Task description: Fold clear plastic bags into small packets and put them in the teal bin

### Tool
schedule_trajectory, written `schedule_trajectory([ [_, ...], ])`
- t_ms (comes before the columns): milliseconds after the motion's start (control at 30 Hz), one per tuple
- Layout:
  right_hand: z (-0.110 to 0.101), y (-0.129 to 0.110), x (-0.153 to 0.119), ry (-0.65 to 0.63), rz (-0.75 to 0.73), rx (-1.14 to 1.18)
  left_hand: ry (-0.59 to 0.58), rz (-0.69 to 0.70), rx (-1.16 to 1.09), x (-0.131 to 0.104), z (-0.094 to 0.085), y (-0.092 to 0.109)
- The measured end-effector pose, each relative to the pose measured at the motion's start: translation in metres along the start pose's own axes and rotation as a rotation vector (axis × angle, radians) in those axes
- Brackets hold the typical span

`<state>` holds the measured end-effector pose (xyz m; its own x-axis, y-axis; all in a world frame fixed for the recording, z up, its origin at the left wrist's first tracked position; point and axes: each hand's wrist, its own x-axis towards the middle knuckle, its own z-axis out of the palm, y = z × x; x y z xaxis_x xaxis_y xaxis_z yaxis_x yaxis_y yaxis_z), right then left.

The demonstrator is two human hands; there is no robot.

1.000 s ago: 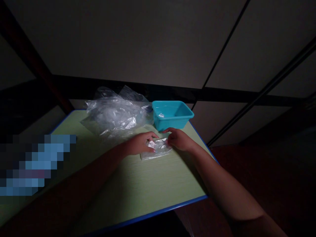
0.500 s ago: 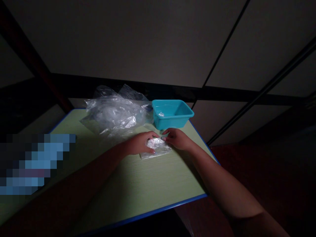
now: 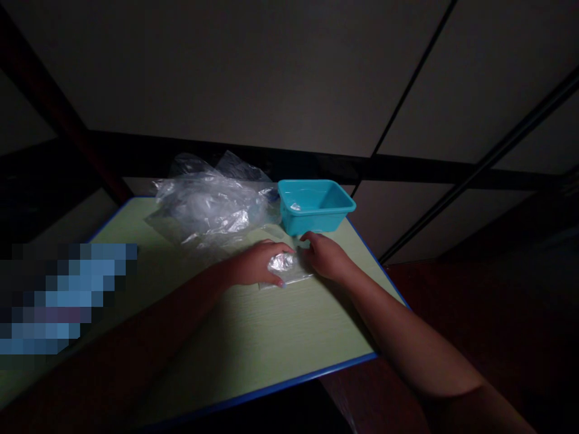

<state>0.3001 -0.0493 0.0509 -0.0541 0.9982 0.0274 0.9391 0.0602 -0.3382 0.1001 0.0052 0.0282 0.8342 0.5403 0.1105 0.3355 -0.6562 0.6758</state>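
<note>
A small clear plastic bag [image 3: 283, 261] lies flat on the pale green table [image 3: 253, 337]. My left hand [image 3: 262, 263] rests over its left part, thumb and fingers spread apart on the plastic. At the bag's right end is my right hand [image 3: 323, 254], its fingers curled towards the plastic; whether they pinch it is too small and dark to tell. Behind my left hand a loose heap of clear plastic bags [image 3: 212, 208] covers the back left of the table. A turquoise basket [image 3: 316, 222] stands just beyond my right hand.
The table has a blue edge [image 3: 271, 392]. Light panels with dark strips [image 3: 235, 78] rise behind it. A pixelated patch [image 3: 67, 301] covers the left side. Reddish floor [image 3: 434, 301] shows at the right.
My left fingers have moved slightly right over the bag. The right hand has shifted a little, and its fingertips no longer show clearly against the plastic.
</note>
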Motion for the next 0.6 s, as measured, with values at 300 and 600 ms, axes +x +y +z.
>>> schedule_trajectory([
  [300, 0.006, -0.030, -0.043, -0.207, -0.295, -0.219, 0.039, 0.032, -0.032, -0.002, 0.003, -0.005],
  [600, 0.010, -0.035, -0.050, -0.315, -0.225, -0.276, 0.085, -0.035, -0.217, -0.002, 0.007, -0.013],
])
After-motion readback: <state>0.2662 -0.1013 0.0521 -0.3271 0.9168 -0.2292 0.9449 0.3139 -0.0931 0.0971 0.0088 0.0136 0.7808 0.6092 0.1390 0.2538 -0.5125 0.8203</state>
